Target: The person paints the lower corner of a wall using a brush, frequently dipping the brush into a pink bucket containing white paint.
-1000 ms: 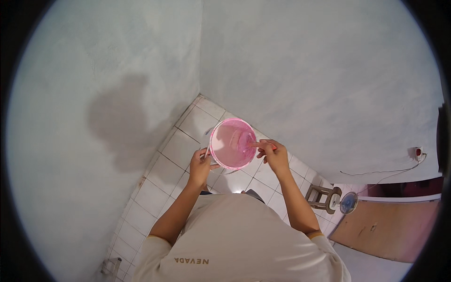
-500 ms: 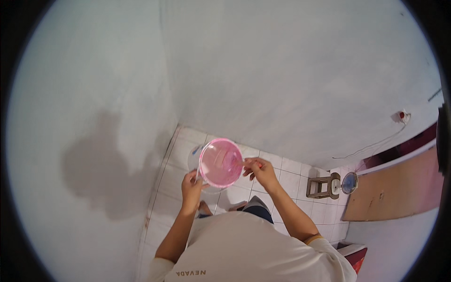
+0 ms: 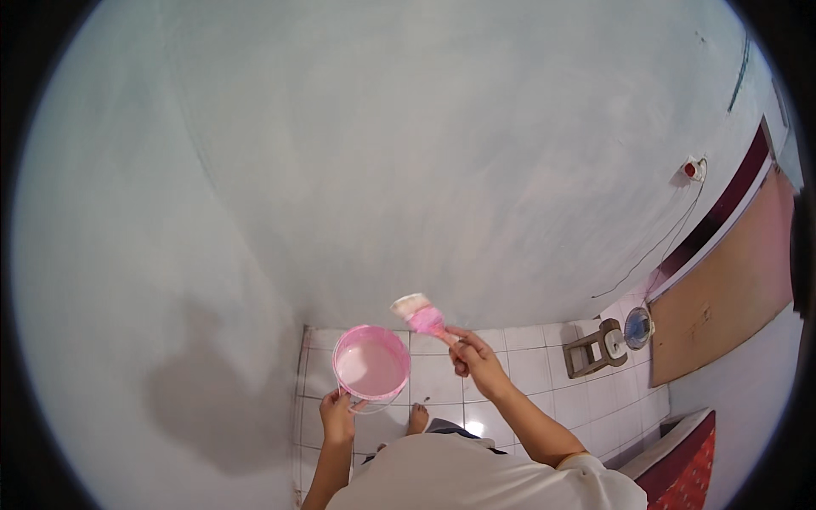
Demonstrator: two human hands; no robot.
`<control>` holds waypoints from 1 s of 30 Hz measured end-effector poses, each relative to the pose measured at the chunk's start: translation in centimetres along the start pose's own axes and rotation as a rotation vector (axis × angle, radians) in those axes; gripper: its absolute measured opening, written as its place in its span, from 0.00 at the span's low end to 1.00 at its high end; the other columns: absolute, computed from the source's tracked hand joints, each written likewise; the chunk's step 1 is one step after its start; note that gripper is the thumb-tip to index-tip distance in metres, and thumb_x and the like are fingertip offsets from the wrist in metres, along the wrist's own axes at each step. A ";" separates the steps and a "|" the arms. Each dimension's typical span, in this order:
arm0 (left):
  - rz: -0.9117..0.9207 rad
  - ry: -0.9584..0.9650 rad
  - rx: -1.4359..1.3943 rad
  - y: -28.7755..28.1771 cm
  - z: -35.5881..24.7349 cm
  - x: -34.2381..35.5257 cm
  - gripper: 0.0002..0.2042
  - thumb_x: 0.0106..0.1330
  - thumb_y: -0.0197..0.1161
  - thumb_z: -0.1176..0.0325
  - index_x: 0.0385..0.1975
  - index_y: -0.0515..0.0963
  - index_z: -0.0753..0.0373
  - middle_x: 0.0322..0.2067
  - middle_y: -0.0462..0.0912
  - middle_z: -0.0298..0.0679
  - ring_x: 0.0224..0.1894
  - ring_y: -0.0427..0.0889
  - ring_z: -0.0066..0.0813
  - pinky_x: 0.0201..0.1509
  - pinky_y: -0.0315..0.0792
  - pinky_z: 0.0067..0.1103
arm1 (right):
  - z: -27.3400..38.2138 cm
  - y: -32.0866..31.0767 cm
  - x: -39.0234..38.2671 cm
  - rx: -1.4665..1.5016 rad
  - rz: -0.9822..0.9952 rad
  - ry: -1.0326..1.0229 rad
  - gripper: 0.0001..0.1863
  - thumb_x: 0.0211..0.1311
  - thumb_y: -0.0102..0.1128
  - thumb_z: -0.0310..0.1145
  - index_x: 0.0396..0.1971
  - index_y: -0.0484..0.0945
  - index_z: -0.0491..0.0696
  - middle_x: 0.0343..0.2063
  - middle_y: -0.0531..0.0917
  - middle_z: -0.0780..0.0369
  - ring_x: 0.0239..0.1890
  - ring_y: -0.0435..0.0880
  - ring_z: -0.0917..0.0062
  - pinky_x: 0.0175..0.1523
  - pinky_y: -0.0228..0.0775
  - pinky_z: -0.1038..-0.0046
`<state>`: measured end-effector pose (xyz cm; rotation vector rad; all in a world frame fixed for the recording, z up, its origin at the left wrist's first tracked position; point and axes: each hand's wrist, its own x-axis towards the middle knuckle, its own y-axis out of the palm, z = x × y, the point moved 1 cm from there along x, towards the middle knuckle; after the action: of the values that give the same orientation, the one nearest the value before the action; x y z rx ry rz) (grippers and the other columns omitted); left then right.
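Observation:
My left hand (image 3: 337, 415) is closed on the near rim of a paint bucket (image 3: 400, 389), whose inside and rim are coated pink. Pale pink paint (image 3: 367, 367) lies within it, and a thin wire handle hangs at its near side. In my right hand (image 3: 476, 361) is a paintbrush (image 3: 425, 320), gripped by its handle. Its wide bristles are whitish at the tip and pink toward the handle. The brush is raised up and to the right of the bucket, apart from it, with its bristles toward the wall (image 3: 476, 212).
A small fan (image 3: 637, 328) stands by a wooden stool (image 3: 586, 355) at the right. Behind them leans a brown board (image 3: 722, 297). A socket (image 3: 693, 169) with dangling cords is on the wall. A red-patterned item (image 3: 687, 472) sits lower right on the white tiled floor (image 3: 531, 370).
The brush has come up out of the bucket in my right hand and now shows whole. My view has shifted, showing more of the wall; bucket and left hand appear lower.

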<state>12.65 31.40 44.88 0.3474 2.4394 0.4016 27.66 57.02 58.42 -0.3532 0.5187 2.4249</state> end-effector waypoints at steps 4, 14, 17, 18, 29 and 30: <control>-0.021 -0.016 0.023 0.3 -0.8 0.3 0.10 0.64 0.53 0.81 0.43 0.65 0.77 0.40 0.71 0.46 0.42 0.79 0.35 0.48 0.82 0.41 | 3.8 -2.2 3.2 -0.191 -0.190 -0.194 0.20 0.68 0.52 0.36 0.58 0.71 0.50 0.27 0.72 0.69 0.26 0.67 0.88 0.28 0.61 0.84; -0.130 -0.089 0.022 1.8 -0.3 1.3 0.10 0.62 0.51 0.84 0.43 0.63 0.75 0.42 0.71 0.48 0.46 0.78 0.40 0.48 0.81 0.47 | 13.8 -6.0 10.9 -0.360 -0.363 -0.474 0.20 0.63 0.53 0.32 0.53 0.73 0.41 0.45 0.81 0.56 0.46 0.78 0.76 0.55 0.67 0.74; -0.079 -0.088 0.024 1.4 -1.3 3.1 0.10 0.62 0.51 0.84 0.42 0.64 0.76 0.41 0.71 0.47 0.45 0.78 0.39 0.48 0.81 0.47 | 16.9 -5.6 12.5 -0.434 -0.404 -0.571 0.19 0.62 0.53 0.33 0.51 0.75 0.40 0.40 0.81 0.57 0.41 0.79 0.77 0.48 0.70 0.75; -0.044 -0.099 0.025 1.1 -1.2 3.6 0.10 0.62 0.52 0.83 0.42 0.64 0.76 0.41 0.71 0.47 0.44 0.78 0.38 0.48 0.81 0.46 | 18.4 -5.3 12.8 -0.464 -0.422 -0.597 0.19 0.62 0.53 0.34 0.50 0.75 0.40 0.38 0.82 0.57 0.39 0.80 0.77 0.46 0.72 0.75; 0.145 -0.086 0.099 2.1 -4.7 7.0 0.07 0.62 0.55 0.81 0.39 0.68 0.73 0.37 0.73 0.43 0.40 0.79 0.34 0.48 0.82 0.44 | 38.5 1.4 5.5 -0.437 -0.478 -0.851 0.20 0.63 0.52 0.37 0.52 0.75 0.44 0.25 0.72 0.69 0.23 0.67 0.86 0.29 0.64 0.79; 0.176 -0.085 0.097 1.7 -4.8 7.3 0.07 0.63 0.55 0.80 0.38 0.68 0.72 0.37 0.73 0.42 0.41 0.79 0.34 0.48 0.82 0.44 | 38.1 1.6 6.0 -0.460 -0.485 -0.915 0.20 0.65 0.51 0.36 0.55 0.73 0.45 0.27 0.74 0.68 0.24 0.68 0.85 0.32 0.66 0.78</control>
<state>4.28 34.51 45.16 0.6114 2.3577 0.3370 17.38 75.98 90.49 0.4106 -0.4794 1.9197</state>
